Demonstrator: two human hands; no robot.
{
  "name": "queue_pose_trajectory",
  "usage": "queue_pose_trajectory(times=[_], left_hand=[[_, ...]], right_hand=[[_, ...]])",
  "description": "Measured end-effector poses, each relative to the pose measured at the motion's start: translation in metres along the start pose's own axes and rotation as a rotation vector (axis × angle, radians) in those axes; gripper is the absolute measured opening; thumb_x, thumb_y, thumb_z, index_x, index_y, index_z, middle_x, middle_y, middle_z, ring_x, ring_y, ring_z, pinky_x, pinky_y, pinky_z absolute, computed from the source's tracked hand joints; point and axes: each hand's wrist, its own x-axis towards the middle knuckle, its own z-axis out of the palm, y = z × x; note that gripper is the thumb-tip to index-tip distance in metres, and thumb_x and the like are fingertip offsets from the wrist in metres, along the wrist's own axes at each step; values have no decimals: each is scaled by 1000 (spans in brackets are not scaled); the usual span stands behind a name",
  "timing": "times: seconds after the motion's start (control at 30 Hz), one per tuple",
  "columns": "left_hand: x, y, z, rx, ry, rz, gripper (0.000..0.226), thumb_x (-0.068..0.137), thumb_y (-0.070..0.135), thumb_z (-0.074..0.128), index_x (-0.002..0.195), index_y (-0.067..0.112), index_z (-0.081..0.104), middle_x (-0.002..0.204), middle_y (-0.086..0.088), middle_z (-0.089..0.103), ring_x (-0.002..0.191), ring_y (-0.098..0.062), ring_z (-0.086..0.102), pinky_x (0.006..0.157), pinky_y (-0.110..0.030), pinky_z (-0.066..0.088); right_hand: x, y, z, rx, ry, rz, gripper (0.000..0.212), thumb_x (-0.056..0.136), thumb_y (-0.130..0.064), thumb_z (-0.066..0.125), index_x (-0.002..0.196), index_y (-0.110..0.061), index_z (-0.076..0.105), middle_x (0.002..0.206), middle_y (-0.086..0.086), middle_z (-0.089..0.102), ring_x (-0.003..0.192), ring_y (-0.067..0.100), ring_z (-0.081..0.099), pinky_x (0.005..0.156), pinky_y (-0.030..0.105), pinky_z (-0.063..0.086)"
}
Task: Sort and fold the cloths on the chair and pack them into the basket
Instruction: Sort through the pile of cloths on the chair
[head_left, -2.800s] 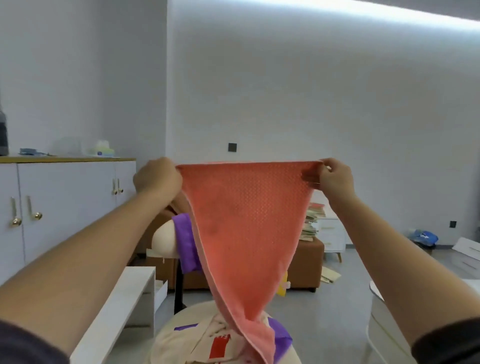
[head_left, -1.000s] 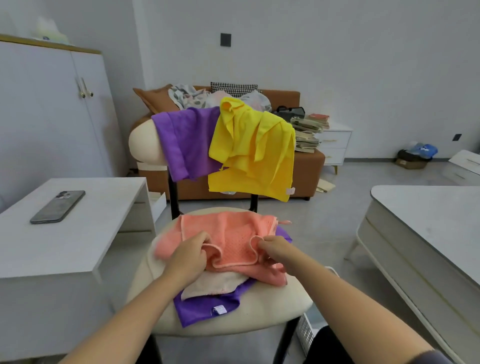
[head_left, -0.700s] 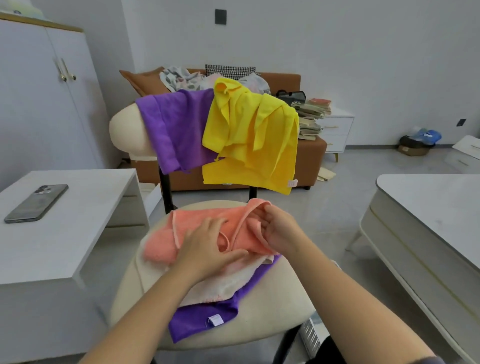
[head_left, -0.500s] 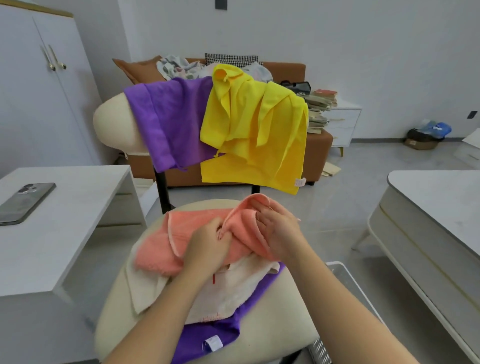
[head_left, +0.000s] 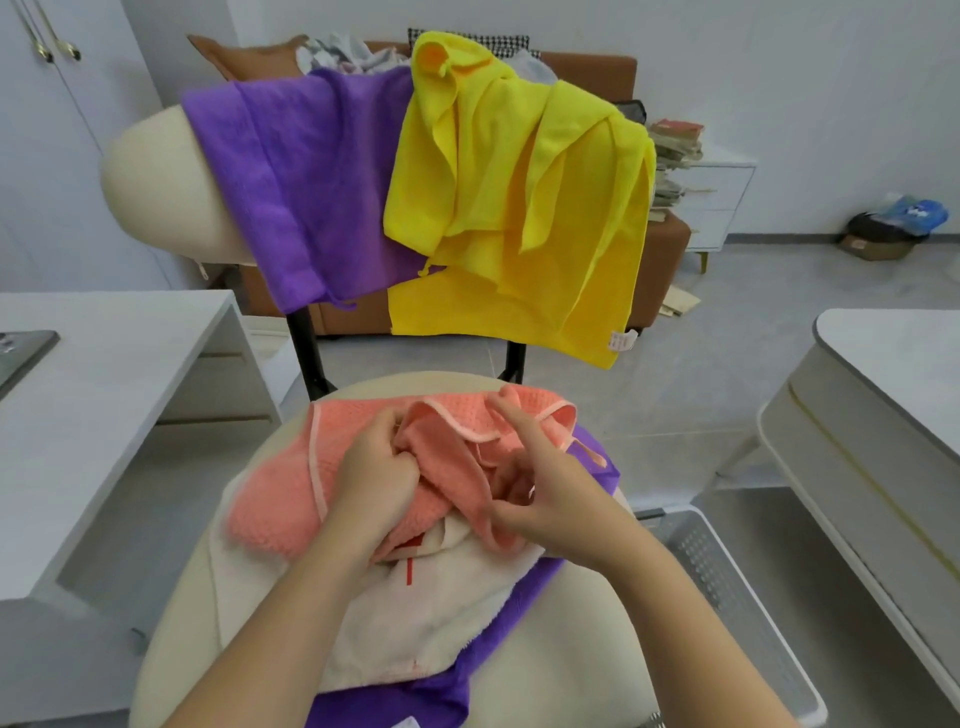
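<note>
Head view: a coral cloth (head_left: 280, 499) lies bunched at centre on the chair seat (head_left: 571, 675), on top of a cream cloth (head_left: 415, 613) and a purple cloth (head_left: 519, 605). The left grip (head_left: 376, 473) clenches one of its folds, and the right grip (head_left: 550, 499) pinches another. At 12 o'clock, a draped purple cloth (head_left: 306, 182) and a yellow cloth (head_left: 519, 208) hang over the backrest. The white basket (head_left: 727, 597) stands on the floor at 4 o'clock

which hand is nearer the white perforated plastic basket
Right. The right hand grips the coral waffle-weave cloth just left of the white perforated plastic basket; the left hand grips it farther left.
</note>
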Motion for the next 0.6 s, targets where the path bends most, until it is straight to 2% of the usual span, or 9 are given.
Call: queue_pose_trajectory(times=[0.07,0.13,0.2,0.27,0.33,0.43,0.5,0.57,0.6], left_hand=[[1,0,3,-56,-7,1,40,85,-3,40,88,31,60,92,10,64,88,-11,56,76,-30,44],[4,3,4,-95,11,-27,40,90,2,38,104,29,63,106,11,60,101,-14,54,85,-31,41],[11,4,2,-134,18,-104,35,97,12,38,122,21,59,110,7,52,110,-17,48,91,-30,35],[25,4,3,-186,-8,-224,34,100,25,37,124,14,58,113,-1,54,115,-22,48,97,-33,34],[36,0,2,-192,-70,-340,37,99,31,40,119,8,60,125,-13,56,120,-30,49,102,-36,34],[36,-6,1,-230,-94,-366,37,89,42,44,100,13,64,120,-17,62,111,-35,57,100,-43,43],[30,-3,-2,-225,-86,-339,42,90,53,40,107,22,63,117,-5,62,107,-26,56,97,-37,42],[26,-3,-4,-274,-72,-340,50,89,64,37,106,25,65,106,1,63,100,-20,55,93,-36,42],[24,-3,-6,-286,-58,-323,46,93,60,37,100,25,65,98,1,64,94,-18,56,87,-34,43]], right_hand=[[-1,-1,3,40,-29,-41,85,82,-9,60,141,-53,17,83,-1,63,73,14,59,70,28,54],[-1,-1,3,52,-37,-80,86,81,-3,51,141,-54,16,89,-5,67,76,9,60,76,26,53],[1,0,1,-102,-17,-143,91,79,1,46,141,-56,13,97,-9,69,83,8,61,80,29,52],[2,3,2,-272,3,-224,93,80,0,49,141,-58,10,111,-9,65,90,11,59,81,36,51],[4,4,6,-395,44,-339,90,82,-3,53,142,-56,10,119,-12,59,97,9,54,81,32,49],[9,6,16,-461,74,-437,73,83,-4,53,139,-47,36,100,-8,58,90,10,53,71,27,46],[14,10,21,-454,126,-481,48,82,-3,55,118,-33,64,91,-7,59,83,10,55,66,29,48],[16,11,25,-372,173,-494,30,79,-4,58,97,-23,71,88,-7,61,82,9,56,68,25,48],[16,7,25,-300,199,-478,24,78,-6,58,91,-21,71,86,-8,60,82,9,55,70,22,46]])
